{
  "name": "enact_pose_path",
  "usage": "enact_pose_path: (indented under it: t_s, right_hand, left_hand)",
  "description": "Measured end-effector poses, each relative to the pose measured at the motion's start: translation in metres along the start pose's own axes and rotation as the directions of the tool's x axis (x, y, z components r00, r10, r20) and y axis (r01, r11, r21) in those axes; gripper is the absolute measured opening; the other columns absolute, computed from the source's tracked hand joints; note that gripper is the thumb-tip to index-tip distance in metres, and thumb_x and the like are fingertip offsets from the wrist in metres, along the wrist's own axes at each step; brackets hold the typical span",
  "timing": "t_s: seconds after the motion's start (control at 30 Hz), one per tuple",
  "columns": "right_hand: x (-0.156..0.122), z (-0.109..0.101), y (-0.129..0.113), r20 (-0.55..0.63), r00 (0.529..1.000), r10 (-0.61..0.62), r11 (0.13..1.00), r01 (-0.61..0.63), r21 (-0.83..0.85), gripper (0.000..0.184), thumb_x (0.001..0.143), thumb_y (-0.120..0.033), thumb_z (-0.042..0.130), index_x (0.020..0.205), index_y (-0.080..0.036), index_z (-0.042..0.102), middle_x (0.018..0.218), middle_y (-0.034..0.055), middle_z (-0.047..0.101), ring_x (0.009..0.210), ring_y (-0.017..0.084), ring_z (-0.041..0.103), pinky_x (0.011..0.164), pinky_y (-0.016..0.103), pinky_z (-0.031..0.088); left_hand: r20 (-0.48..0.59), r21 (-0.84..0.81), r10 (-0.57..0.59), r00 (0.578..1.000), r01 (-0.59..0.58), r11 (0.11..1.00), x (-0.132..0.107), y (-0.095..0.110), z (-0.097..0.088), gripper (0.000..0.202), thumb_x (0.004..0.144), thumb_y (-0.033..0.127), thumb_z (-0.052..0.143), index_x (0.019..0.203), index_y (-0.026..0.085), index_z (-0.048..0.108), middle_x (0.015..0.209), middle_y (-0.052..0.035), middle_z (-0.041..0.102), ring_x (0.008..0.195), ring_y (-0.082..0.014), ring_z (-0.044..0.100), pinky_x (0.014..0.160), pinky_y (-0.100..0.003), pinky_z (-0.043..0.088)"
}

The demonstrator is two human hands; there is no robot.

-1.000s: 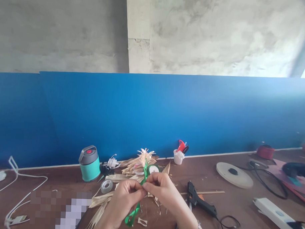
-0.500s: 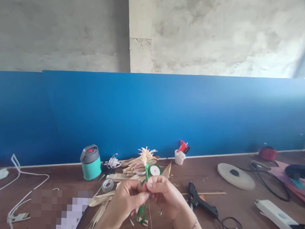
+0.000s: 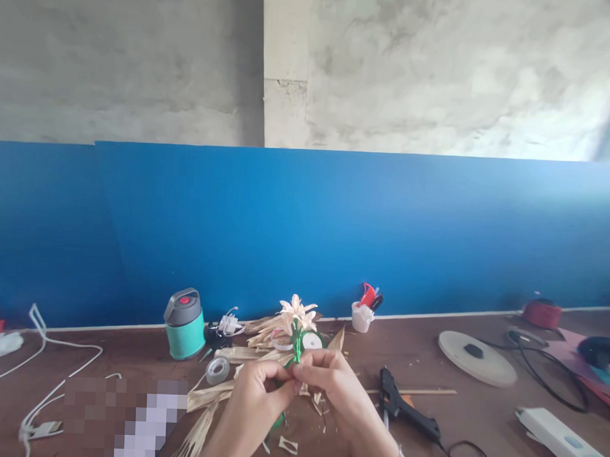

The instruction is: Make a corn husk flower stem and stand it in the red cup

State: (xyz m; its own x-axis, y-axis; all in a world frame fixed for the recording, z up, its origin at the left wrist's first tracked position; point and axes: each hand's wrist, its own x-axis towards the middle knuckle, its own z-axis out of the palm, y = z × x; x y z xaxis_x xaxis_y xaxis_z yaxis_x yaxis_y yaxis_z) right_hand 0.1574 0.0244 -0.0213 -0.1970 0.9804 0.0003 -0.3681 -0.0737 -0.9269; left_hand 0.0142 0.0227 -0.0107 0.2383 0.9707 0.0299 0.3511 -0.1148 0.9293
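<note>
The left hand [image 3: 251, 406] and right hand [image 3: 329, 396] pinch the green-ribbon-wrapped stem [image 3: 297, 345] of a corn-husk flower [image 3: 297, 313], held upright between them and pointing far.

The green ribbon [image 3: 297, 343] is partly hidden by the left hand [image 3: 251, 403] and right hand [image 3: 332, 393], their forearms [image 3: 372, 447] are cut off by the bottom edge, and a pixelated patch [image 3: 125, 419] obscures the lower left.
</note>
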Motion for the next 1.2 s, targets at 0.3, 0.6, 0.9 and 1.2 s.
enact_pose_path:
  t_s: [0.3, 0.6, 0.9, 1.2]
  right_hand:
    - [0.003, 0.002, 0.006, -0.129, 0.980, -0.154, 0.969, 0.124, -0.215, 0.021, 0.058, -0.028, 0.074, 0.048, -0.015, 0.063, 0.051, -0.0022, 0.049, 0.054, 0.011, 0.037, 0.053, 0.027, 0.023]
    - [0.003, -0.010, 0.006, 0.319, 0.947, -0.030, 0.973, -0.045, 0.226, 0.027, 0.071, -0.036, 0.074, 0.066, -0.011, 0.065, 0.061, 0.0010, 0.056, 0.056, 0.012, 0.053, 0.058, 0.025, 0.038]
    - [0.006, -0.013, 0.006, 0.244, 0.970, 0.015, 0.971, -0.073, 0.227, 0.028, 0.062, -0.031, 0.081, 0.056, -0.011, 0.063, 0.053, 0.0006, 0.058, 0.047, 0.009, 0.048, 0.050, 0.023, 0.033]
    - [0.000, -0.009, -0.003, 0.163, 0.983, 0.079, 0.992, -0.094, 0.087, 0.033, 0.054, -0.036, 0.083, 0.053, -0.012, 0.060, 0.048, -0.0033, 0.049, 0.047, 0.005, 0.034, 0.048, 0.023, 0.019]
  left_hand:
    - [-0.157, 0.240, 0.218, 0.963, -0.176, 0.955, -0.004, -0.001, 0.010, 0.020, 0.072, 0.023, 0.056, 0.053, 0.017, 0.059, 0.055, -0.0001, 0.053, 0.056, -0.0136, 0.046, 0.054, -0.023, 0.033]
    - [0.123, -0.316, 0.011, 0.992, 0.029, 0.948, -0.004, 0.004, 0.004, 0.022, 0.068, 0.035, 0.064, 0.062, 0.014, 0.061, 0.050, 0.0047, 0.047, 0.041, -0.0061, 0.037, 0.040, -0.019, 0.028]
    - [0.228, -0.323, -0.038, 0.973, 0.113, 0.940, -0.002, -0.002, -0.003, 0.022, 0.066, 0.034, 0.066, 0.065, 0.013, 0.063, 0.047, 0.0018, 0.055, 0.042, -0.0076, 0.046, 0.043, -0.019, 0.035]
    - [0.207, -0.180, -0.070, 0.976, 0.109, 0.978, 0.001, -0.004, -0.004, 0.021, 0.065, 0.035, 0.066, 0.066, 0.015, 0.060, 0.045, 0.0043, 0.052, 0.040, -0.0093, 0.046, 0.041, -0.021, 0.034]
